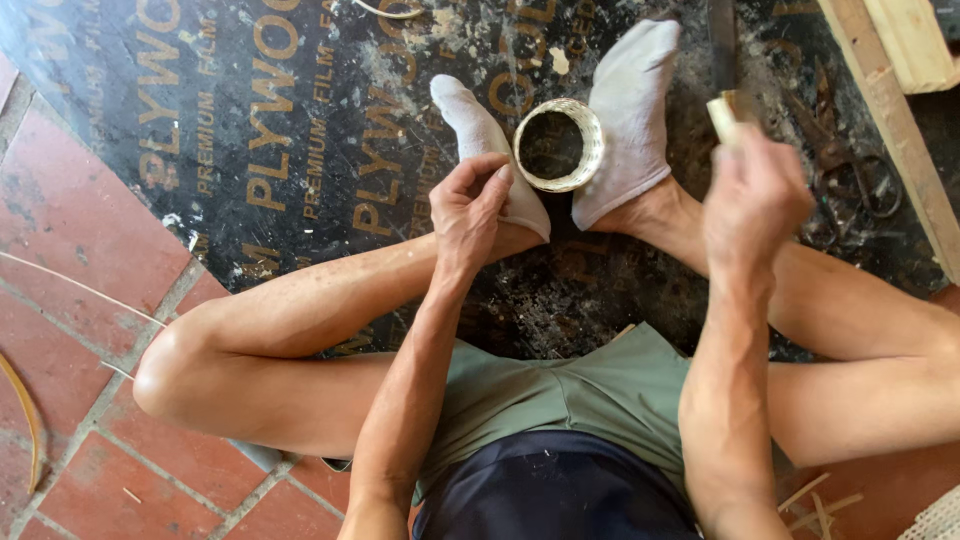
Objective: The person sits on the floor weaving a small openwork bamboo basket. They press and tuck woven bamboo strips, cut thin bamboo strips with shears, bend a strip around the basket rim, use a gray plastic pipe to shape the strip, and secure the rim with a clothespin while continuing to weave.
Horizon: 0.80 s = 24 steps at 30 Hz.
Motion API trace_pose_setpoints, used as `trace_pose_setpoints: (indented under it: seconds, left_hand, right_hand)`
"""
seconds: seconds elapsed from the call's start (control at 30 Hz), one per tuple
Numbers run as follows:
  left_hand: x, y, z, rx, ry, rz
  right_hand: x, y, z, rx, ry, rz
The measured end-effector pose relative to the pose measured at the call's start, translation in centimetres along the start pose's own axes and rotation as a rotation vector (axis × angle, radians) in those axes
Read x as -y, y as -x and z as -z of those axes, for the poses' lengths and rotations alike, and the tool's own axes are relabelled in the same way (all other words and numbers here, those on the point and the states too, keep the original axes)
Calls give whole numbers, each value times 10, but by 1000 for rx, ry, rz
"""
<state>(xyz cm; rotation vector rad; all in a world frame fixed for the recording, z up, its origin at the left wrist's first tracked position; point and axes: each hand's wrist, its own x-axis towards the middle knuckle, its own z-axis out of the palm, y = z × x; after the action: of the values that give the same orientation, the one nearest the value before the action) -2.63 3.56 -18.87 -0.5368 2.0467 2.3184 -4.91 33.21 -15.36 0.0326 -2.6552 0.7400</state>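
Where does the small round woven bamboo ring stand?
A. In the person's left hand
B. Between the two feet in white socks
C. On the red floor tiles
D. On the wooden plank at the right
B: the small round woven bamboo ring stands on the dark plywood sheet, held between the two feet in white socks, and neither hand touches it.

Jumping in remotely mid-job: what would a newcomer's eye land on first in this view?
First, the small woven ring, held upright between two white-socked feet at top centre on the dark printed plywood sheet. Next the hands: the left hand hovers just beside the ring, while the blurred right hand grips a pale knife handle at upper right.
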Motion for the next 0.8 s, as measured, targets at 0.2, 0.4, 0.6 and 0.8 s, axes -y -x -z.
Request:
trace_pose_setpoints:
  seconds: [0.2, 0.4, 0.6, 0.8]
  left_hand:
    - [-6, 2, 0, 12, 115, 46]
    - [-28, 6, -11, 134, 480, 212]
    - [-24, 7, -9, 67, 438, 128]
    - [-16, 11, -6, 100, 285, 110]
  right_hand:
    - [22, -10, 20, -315, -218, 45]
    - [66, 11, 30, -79, -1252, -356]
    - [72, 23, -9, 195, -1320, -578]
    - [64, 32, -24, 191, -968, -446]
